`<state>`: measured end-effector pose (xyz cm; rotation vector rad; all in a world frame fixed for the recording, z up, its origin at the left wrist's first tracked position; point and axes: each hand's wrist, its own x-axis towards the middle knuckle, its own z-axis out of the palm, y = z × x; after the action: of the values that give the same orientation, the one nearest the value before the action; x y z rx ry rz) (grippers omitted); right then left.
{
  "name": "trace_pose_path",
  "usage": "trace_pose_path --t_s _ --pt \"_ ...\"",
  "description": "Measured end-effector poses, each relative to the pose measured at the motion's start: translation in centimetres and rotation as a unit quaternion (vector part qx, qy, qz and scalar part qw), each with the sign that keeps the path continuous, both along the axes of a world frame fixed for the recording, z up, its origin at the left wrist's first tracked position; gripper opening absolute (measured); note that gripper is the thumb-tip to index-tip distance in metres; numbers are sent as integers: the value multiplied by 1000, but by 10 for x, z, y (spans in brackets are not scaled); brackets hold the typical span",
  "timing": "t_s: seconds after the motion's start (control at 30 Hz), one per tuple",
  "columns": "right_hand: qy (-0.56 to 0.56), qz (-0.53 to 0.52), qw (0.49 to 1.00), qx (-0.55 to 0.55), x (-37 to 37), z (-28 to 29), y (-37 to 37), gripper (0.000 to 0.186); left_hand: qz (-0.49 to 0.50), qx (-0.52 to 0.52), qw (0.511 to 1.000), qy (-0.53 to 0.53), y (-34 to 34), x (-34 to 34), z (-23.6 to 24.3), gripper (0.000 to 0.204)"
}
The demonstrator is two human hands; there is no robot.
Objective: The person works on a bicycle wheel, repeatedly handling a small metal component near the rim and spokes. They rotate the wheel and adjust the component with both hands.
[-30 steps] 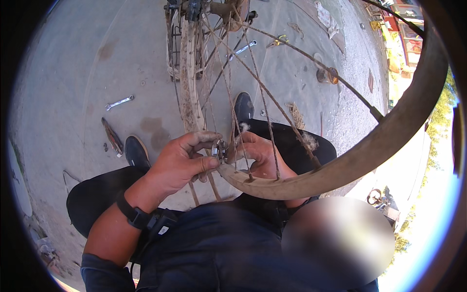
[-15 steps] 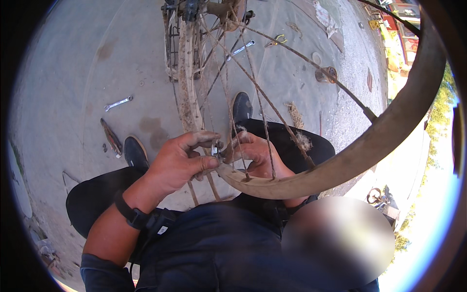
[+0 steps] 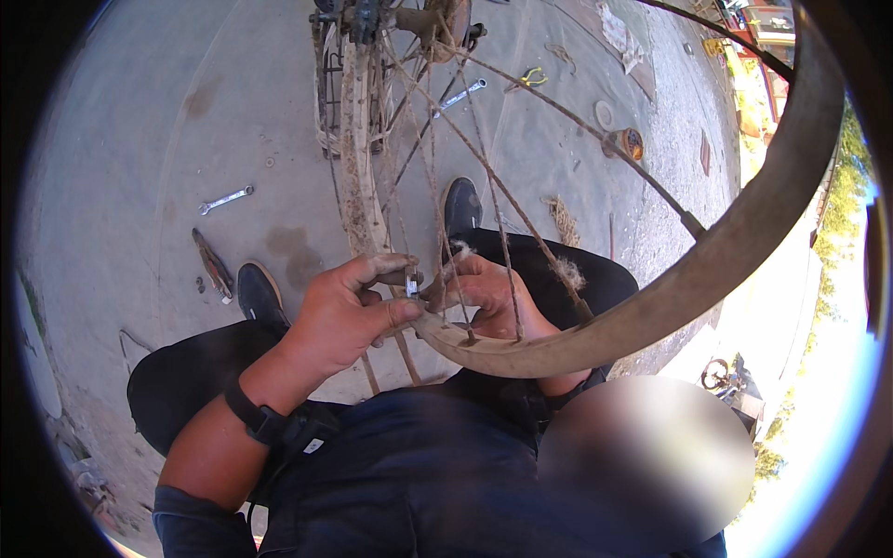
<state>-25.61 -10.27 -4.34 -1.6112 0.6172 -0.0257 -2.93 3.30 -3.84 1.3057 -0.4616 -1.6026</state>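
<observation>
A rusty bicycle wheel with a pale, dirty rim (image 3: 651, 316) and spokes stands tilted in front of me. My left hand (image 3: 344, 307) has thumb and fingers pinched on a small silvery metal tool (image 3: 410, 286) at a spoke near the rim's inner edge. My right hand (image 3: 491, 298) is just right of it, behind the spokes, fingers curled toward the tool; what its fingertips grip is hidden. Fluffy pale tufts (image 3: 569, 274) cling to the spokes.
Wrenches (image 3: 225, 198) (image 3: 460, 98), yellow-handled pliers (image 3: 528, 80), a dark elongated tool (image 3: 214, 263), a rusty can (image 3: 623, 144) and cord (image 3: 563, 219) lie on the grey ground. Bicycle parts (image 3: 358, 23) rise ahead. My shoes (image 3: 260, 293) and knees flank the wheel.
The wheel has shifted slightly to the left. Both hands stay at the same spoke, and the small metal tool in my left fingers has turned a little.
</observation>
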Motion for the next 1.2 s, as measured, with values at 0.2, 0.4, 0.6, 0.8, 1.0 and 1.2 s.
trace_pose_path --t_s 0.2,0.4,0.6,0.8,1.0,1.2 --pt "-19 41 998 -37 -1 -8 -3 35 -24 16 992 124 0 8 -3 49" --pt "-19 -23 999 25 12 10 0 26 -64 23 984 166 -3 18 -2 49" --pt "8 -92 981 170 11 9 0 27 -58 -4 991 120 -7 17 0 48" --pt "-38 -29 999 11 7 1 1 29 -73 7 986 151 -9 21 6 47" --pt "-29 12 997 -71 16 13 -3 29 -93 5 990 110 -11 22 12 45" --pt "7 -36 999 -28 33 32 -2 37 -81 17 991 106 -12 20 12 41"
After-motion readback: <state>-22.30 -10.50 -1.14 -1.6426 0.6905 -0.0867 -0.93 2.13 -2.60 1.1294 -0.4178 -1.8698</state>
